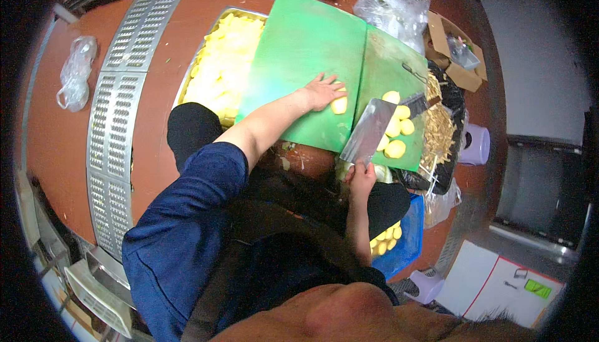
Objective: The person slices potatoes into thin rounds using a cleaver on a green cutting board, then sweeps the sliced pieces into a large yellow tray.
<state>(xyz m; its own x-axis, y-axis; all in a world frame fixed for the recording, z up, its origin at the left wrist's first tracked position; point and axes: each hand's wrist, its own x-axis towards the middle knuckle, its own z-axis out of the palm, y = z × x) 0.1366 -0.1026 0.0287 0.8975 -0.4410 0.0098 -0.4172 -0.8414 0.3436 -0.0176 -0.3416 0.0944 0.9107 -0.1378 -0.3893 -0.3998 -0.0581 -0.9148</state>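
Observation:
My left hand (323,93) lies on a green cutting board (309,47), its spread fingers holding a peeled potato (339,105) against the surface. At the board's near right edge, my right hand (362,176) grips a cleaver (369,129); its handle is hidden in my fist. The broad blade points away from me and slants right over a second green board (388,56). Several whole peeled potatoes (395,149) sit just right of the blade. Beyond them lies another knife (412,103) with a brown handle. A peeler (414,71) rests farther up.
Left of the boards stands a metal tray (226,11) heaped with cut potato pieces. Peelings (439,134) fill a black-lined container at right. A blue crate (412,244) holds more potatoes beside my right knee. A cardboard box (437,38), plastic bags (390,12) and a floor grate (112,127) are around.

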